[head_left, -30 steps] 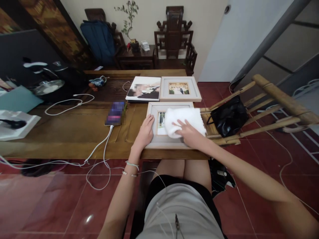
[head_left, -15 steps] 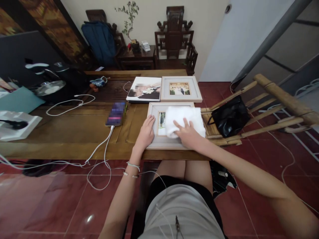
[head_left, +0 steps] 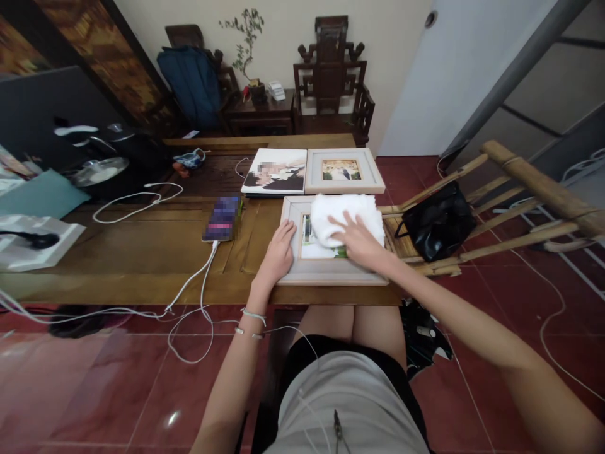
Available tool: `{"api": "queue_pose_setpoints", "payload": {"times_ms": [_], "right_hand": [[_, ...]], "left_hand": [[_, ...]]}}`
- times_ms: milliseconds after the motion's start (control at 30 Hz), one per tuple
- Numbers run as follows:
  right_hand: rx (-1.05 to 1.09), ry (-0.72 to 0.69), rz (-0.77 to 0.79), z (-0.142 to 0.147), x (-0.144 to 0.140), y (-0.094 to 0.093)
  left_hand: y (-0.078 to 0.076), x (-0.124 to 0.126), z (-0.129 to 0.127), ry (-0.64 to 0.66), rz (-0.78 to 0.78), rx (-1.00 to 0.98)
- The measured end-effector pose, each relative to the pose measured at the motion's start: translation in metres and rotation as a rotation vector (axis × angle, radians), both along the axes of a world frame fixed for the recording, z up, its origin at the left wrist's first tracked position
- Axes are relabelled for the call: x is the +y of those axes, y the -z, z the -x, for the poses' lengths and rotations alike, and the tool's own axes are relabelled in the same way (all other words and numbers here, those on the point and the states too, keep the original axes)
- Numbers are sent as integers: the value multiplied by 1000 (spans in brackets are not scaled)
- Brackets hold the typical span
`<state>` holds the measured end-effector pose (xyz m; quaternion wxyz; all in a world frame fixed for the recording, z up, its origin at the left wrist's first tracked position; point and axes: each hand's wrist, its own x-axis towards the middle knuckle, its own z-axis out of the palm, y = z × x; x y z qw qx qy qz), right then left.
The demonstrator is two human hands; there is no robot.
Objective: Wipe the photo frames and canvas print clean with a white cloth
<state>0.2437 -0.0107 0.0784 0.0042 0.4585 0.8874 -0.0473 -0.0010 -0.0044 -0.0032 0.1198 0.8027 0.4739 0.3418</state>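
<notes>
The right hand (head_left: 360, 243) presses flat, fingers spread, on a white cloth (head_left: 347, 214) over the picture frame (head_left: 326, 270). The left hand (head_left: 278, 253) lies open on the frame's left edge, on the table (head_left: 142, 252).

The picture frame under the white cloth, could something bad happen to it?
Maybe. The picture frame lies at the near edge of the wooden table, so a hard push from the right hand with the white cloth might slide it off. Only the left hand steadies it. Pressing hard could also strain its front.
</notes>
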Motion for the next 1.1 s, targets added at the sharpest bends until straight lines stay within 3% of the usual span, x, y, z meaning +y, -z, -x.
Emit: {"api": "queue_pose_setpoints", "payload": {"times_ms": [133,233,367,467,567,700,833,967,1100], "right_hand": [[35,143,-220,-14,59,10],[-57,119,-215,-9,65,14],[-180,75,-111,8,17,9],[-232,56,23,15,-37,-12],[-211,-90,199,17,-81,-37],[-148,-212,247,20,-100,-42],[-42,-185,123,16,-69,-15],[2,-96,-72,2,1,6],[9,-54,-223,-3,64,11]], "left_hand": [[1,0,1,0,-11,-4],[1,-1,1,-2,-16,-6],[0,-1,0,-10,-18,-9],[-1,-3,-1,-18,-29,-15],[-2,-4,-3,-29,-36,-17],[-3,-4,-3,-27,-23,-24],[-3,-3,-1,-18,-4,-8],[-1,-1,0,-1,-7,6],[0,-1,2,3,-4,-4]]}}
